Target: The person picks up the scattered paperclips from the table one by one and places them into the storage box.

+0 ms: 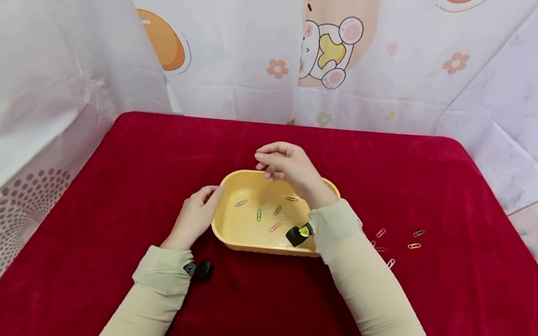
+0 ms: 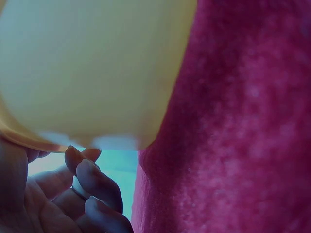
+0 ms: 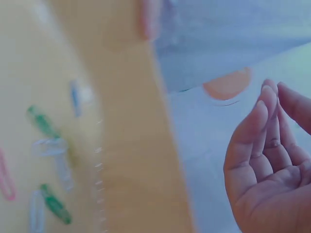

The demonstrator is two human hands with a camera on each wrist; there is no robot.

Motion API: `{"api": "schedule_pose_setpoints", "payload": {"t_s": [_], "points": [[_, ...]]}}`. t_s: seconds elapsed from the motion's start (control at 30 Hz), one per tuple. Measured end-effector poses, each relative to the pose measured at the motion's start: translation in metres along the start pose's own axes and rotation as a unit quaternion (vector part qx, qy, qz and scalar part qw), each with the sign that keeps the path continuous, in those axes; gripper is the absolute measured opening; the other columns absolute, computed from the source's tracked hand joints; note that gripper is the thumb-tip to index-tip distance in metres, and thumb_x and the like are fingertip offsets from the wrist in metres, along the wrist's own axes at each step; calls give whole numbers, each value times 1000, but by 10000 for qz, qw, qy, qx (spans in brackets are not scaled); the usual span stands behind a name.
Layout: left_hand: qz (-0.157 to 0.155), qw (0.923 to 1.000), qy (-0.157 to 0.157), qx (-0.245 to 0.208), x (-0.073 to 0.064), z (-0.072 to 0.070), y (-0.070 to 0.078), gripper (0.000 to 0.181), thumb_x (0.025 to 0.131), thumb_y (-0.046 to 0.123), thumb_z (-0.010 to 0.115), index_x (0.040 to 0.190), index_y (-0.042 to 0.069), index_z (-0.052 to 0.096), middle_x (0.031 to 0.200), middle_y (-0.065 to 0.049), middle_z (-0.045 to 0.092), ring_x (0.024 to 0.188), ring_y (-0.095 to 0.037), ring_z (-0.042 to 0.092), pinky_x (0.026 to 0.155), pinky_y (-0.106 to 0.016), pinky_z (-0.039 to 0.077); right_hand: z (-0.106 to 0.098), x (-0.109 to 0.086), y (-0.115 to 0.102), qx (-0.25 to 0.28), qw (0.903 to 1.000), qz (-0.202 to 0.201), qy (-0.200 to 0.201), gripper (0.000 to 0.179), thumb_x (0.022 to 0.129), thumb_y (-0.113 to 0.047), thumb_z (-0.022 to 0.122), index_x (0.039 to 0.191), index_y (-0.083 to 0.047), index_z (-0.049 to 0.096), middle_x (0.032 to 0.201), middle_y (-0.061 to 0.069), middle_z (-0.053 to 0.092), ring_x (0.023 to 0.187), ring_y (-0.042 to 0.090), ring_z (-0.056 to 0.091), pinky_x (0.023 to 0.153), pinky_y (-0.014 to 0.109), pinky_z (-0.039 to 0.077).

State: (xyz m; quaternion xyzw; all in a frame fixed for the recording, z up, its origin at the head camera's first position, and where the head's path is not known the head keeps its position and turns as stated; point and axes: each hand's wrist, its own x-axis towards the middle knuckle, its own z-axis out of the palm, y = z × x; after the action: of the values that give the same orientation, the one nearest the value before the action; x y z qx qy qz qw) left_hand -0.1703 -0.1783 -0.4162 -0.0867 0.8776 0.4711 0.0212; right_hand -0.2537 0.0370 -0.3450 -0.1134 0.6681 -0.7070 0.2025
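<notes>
A shallow yellow plastic bin [image 1: 240, 237] stands on the red cloth with several coloured paper clips [image 1: 275, 227] inside it. My left hand [image 1: 195, 215] holds the bin's left rim, thumb at the edge and fingers curled on the outer side, as the left wrist view shows. Above the bin's far rim, my right hand [image 1: 294, 168] is raised with its fingers gently bent. Its thumb and fingertips [image 3: 269, 90] come close together in the right wrist view, and no clip shows between them. Green, pink and clear paper clips [image 3: 56, 204] appear beside that hand.
Several loose paper clips [image 1: 414, 246] lie on the red cloth [image 1: 434, 300] right of the bin, some partly behind my right sleeve [image 1: 361, 274]. A patterned white curtain [image 1: 237, 97] hangs behind the table's far edge. Each wrist wears a small black camera [image 1: 203, 270].
</notes>
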Motion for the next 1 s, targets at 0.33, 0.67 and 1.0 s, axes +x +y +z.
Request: {"api": "schedule_pose_setpoints", "payload": {"t_s": [0.33, 0.67, 1.0], "points": [[-20, 10000, -26, -21, -1, -1, 1, 55, 103, 54, 41, 135, 13, 59, 127, -12, 65, 109, -27, 63, 97, -43, 47, -20, -28, -20, 645, 9961, -543, 264, 7, 95, -6, 64, 97, -11, 68, 78, 2, 68, 57, 12, 57, 58, 21, 51], [3, 10000, -15, -21, -2, 1, 0, 55, 103, 53, 41, 135, 13, 59, 126, -12, 65, 108, -26, 63, 96, -43, 47, -49, -59, -12, 937, 9925, -508, 605, 15, 97, -4, 60, 93, -15, 69, 76, 0, 67, 63, 12, 59, 62, 21, 51], [-83, 9999, -55, -3, -1, -1, 1, 55, 103, 53, 41, 136, 13, 58, 129, -12, 64, 111, -27, 61, 99, -44, 46, -87, -88, -2, 829, 9917, -354, 913, 12, 97, -8, 62, 92, -14, 71, 75, 0, 69, 63, 12, 59, 61, 21, 53]]}}
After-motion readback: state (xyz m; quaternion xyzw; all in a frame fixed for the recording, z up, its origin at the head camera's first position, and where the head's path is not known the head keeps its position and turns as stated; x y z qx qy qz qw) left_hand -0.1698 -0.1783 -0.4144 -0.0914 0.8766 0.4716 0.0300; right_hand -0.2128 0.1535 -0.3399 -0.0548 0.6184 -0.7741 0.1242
